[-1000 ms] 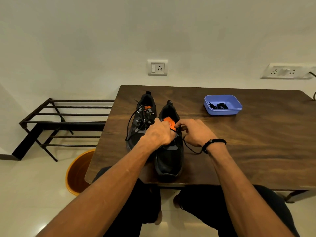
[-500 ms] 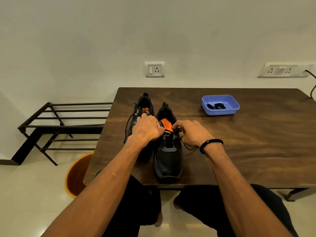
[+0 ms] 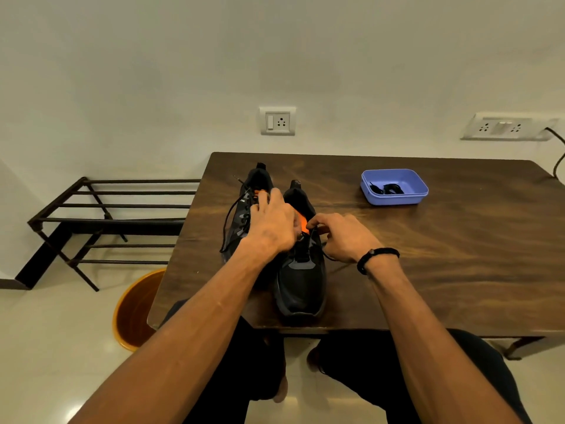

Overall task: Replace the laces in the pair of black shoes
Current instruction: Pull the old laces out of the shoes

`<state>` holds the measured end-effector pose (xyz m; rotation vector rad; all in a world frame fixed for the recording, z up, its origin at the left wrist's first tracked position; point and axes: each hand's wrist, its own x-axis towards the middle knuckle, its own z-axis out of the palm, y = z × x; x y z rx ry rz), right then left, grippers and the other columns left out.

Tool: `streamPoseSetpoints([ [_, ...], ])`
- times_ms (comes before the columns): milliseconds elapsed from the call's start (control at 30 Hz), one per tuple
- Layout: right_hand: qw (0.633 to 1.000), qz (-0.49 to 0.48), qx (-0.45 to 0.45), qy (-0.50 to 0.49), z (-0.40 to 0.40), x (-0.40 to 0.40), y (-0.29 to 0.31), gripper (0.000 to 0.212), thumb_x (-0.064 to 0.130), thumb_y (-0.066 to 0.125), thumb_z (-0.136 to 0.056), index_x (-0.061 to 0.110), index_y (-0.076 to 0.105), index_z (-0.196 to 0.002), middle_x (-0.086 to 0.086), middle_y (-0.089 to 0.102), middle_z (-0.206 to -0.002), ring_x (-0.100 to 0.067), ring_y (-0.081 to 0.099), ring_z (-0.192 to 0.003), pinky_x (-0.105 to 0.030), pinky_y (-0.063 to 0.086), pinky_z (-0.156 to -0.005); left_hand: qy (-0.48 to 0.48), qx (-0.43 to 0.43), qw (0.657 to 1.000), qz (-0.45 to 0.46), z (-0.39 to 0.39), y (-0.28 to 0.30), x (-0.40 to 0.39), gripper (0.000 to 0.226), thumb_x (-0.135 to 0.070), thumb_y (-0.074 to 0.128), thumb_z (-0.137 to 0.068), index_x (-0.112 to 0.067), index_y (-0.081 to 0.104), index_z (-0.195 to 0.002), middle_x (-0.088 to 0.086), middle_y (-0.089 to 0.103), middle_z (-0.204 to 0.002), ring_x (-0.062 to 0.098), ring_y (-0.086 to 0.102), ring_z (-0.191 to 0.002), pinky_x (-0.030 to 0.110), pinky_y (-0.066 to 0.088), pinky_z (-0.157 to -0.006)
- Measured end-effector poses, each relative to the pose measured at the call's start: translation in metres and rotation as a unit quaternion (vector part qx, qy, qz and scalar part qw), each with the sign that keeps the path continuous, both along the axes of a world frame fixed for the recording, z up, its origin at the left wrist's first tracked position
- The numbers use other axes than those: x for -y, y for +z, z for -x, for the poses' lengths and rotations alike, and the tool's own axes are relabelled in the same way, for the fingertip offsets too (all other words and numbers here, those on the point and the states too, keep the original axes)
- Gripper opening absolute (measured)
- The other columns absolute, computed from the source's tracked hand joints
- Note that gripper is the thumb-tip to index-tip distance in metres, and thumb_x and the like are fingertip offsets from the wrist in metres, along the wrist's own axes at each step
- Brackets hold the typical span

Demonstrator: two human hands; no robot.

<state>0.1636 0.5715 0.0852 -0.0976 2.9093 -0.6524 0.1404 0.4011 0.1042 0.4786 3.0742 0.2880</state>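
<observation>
Two hands at two black shoes on a grained wooden surface (image 3: 428, 270)

The right hand (image 3: 342, 237) pinches a thin black lace (image 3: 328, 257) over the right shoe (image 3: 301, 283); the left hand (image 3: 272, 223) curls its fingers onto the orange tongue (image 3: 302, 224); beside it the left shoe (image 3: 244, 209); farther, one rounded blue plastic tray (image 3: 394, 197) with coiled laces.

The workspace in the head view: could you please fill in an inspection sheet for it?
Surface: dark wooden table, two black shoes side by side near its left end.
Job's things: right shoe, partly laced; left shoe, lace hanging loose; blue tray holding black laces.
Clutter: nothing seen.
Grippers: left hand rests on the shoes; right hand pinches the right shoe's lace.
Cables: black cable at the right edge.
Surroundings: metal rack, orange bucket, wall sockets.
</observation>
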Motion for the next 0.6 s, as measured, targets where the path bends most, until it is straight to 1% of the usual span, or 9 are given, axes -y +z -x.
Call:
streamPoseSetpoints([
  [100, 1.000, 0.001, 0.004, -0.006, -0.001, 0.000, 0.000, 0.065, -0.008, 0.064, -0.084, 0.034, 0.062, -0.133, -0.003, 0.066, -0.135, -0.018, 0.064, -0.121, -0.038, 0.057, -0.099, 0.094, -0.065, 0.991, -0.071, 0.001, 0.009, 0.015, 0.025, -0.031, 0.056, -0.096, -0.014, 0.072, -0.103, 0.015, 0.046, -0.129, 0.034, 0.039, -0.123, 0.051, 0.045, -0.103],
  [167, 1.000, 0.001, 0.002, -0.006, 0.000, 0.000, -0.001, 0.065, -0.010, 0.062, -0.084, 0.033, 0.063, -0.133, -0.004, 0.066, -0.135, -0.019, 0.064, -0.122, -0.040, 0.057, -0.100, 0.142, -0.083, 0.979, -0.116, 0.001, 0.012, 0.026, 0.023, -0.029, 0.057, -0.094, -0.016, 0.074, -0.103, 0.015, 0.048, -0.127, 0.034, 0.040, -0.122, 0.051, 0.046, -0.099],
  [200, 1.000, 0.001, 0.001, -0.006, 0.000, 0.000, -0.001, 0.065, -0.009, 0.062, -0.084, 0.033, 0.063, -0.133, -0.004, 0.066, -0.134, -0.019, 0.064, -0.121, -0.040, 0.057, -0.100, 0.150, -0.077, 0.978, -0.125, 0.001, 0.012, 0.029, 0.022, -0.029, 0.059, -0.093, -0.019, 0.073, -0.107, 0.015, 0.048, -0.128, 0.035, 0.039, -0.123, 0.051, 0.045, -0.099],
  [233, 1.000, 0.000, 0.002, -0.006, 0.000, 0.000, -0.001, 0.065, -0.009, 0.062, -0.084, 0.034, 0.063, -0.133, -0.004, 0.066, -0.134, -0.019, 0.064, -0.121, -0.040, 0.056, -0.101, 0.141, -0.059, 0.980, -0.124, 0.001, 0.011, 0.029, 0.026, -0.030, 0.062, -0.092, -0.024, 0.070, -0.116, 0.015, 0.046, -0.131, 0.035, 0.037, -0.126, 0.051, 0.043, -0.101],
  [300, 1.000, -0.002, 0.005, -0.005, 0.001, 0.001, 0.000, 0.066, -0.008, 0.062, -0.084, 0.035, 0.062, -0.134, -0.004, 0.066, -0.134, -0.019, 0.065, -0.120, -0.039, 0.057, -0.100, 0.078, -0.004, 0.992, -0.102, 0.002, 0.007, 0.025, 0.043, -0.034, 0.066, -0.091, -0.034, 0.059, -0.134, 0.013, 0.042, -0.138, 0.035, 0.032, -0.132, 0.051, 0.038, -0.106],
  [367, 1.000, -0.004, 0.006, -0.001, 0.000, 0.001, 0.001, 0.065, -0.008, 0.061, -0.083, 0.034, 0.062, -0.133, -0.005, 0.066, -0.133, -0.020, 0.064, -0.120, -0.040, 0.057, -0.099, -0.004, 0.037, 0.997, -0.066, 0.001, 0.005, 0.016, 0.046, -0.040, 0.067, -0.094, -0.042, 0.057, -0.139, 0.010, 0.039, -0.144, 0.034, 0.028, -0.137, 0.052, 0.034, -0.111],
  [433, 1.000, -0.006, 0.005, 0.001, -0.001, 0.000, 0.002, 0.063, -0.007, 0.060, -0.083, 0.033, 0.062, -0.132, -0.005, 0.067, -0.131, -0.020, 0.064, -0.121, -0.040, 0.057, -0.099, -0.050, 0.062, 0.997, -0.023, 0.000, 0.000, 0.006, 0.039, -0.044, 0.067, -0.095, -0.044, 0.062, -0.134, 0.007, 0.034, -0.149, 0.032, 0.023, -0.141, 0.051, 0.029, -0.114],
  [500, 1.000, -0.007, 0.004, 0.004, -0.001, 0.000, 0.002, 0.062, -0.007, 0.061, -0.083, 0.033, 0.062, -0.131, -0.004, 0.066, -0.133, -0.020, 0.064, -0.122, -0.041, 0.057, -0.098, -0.055, 0.075, 0.996, 0.008, -0.001, -0.004, 0.000, 0.031, -0.045, 0.069, -0.094, -0.040, 0.070, -0.124, 0.006, 0.032, -0.147, 0.033, 0.023, -0.140, 0.050, 0.026, -0.115],
  [600, 1.000, -0.008, 0.004, 0.008, -0.002, 0.001, 0.004, 0.062, -0.008, 0.061, -0.084, 0.031, 0.062, -0.132, -0.004, 0.065, -0.135, -0.020, 0.063, -0.124, -0.040, 0.056, -0.100, -0.045, 0.054, 0.997, 0.011, 0.000, -0.003, -0.003, 0.018, -0.043, 0.072, -0.091, -0.034, 0.075, -0.107, 0.006, 0.037, -0.138, 0.032, 0.031, -0.130, 0.048, 0.030, -0.110],
])
